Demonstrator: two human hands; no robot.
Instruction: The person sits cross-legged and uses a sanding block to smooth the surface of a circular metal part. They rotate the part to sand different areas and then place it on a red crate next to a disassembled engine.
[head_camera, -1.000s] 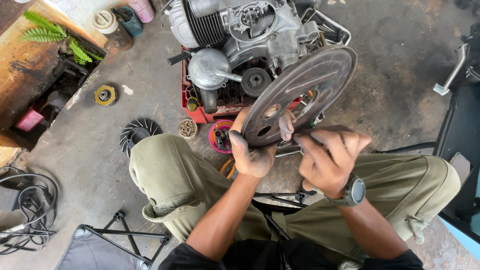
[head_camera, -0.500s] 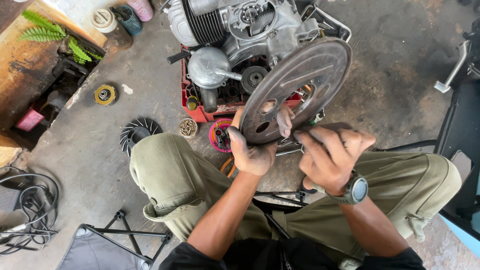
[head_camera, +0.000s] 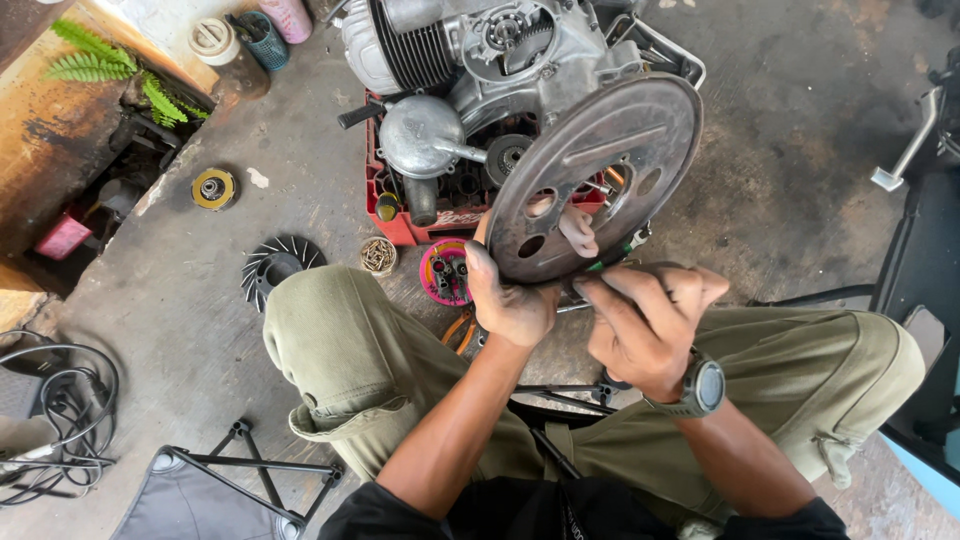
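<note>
Gripping round metal plate at its lower rim, left hand closed, right hand curled beside it

Repair workshop: stripped engine on stained concrete floor.

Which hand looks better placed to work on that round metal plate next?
Probably the right hand: it pinches a small tool at the round metal plate's lower edge, while the left hand grips and steadies it.

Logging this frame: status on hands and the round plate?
Left hand grips round metal backing plate at lower rim, a finger through a hole. Right hand pinches small tool at plate's edge. Engine directly behind plate.
</note>
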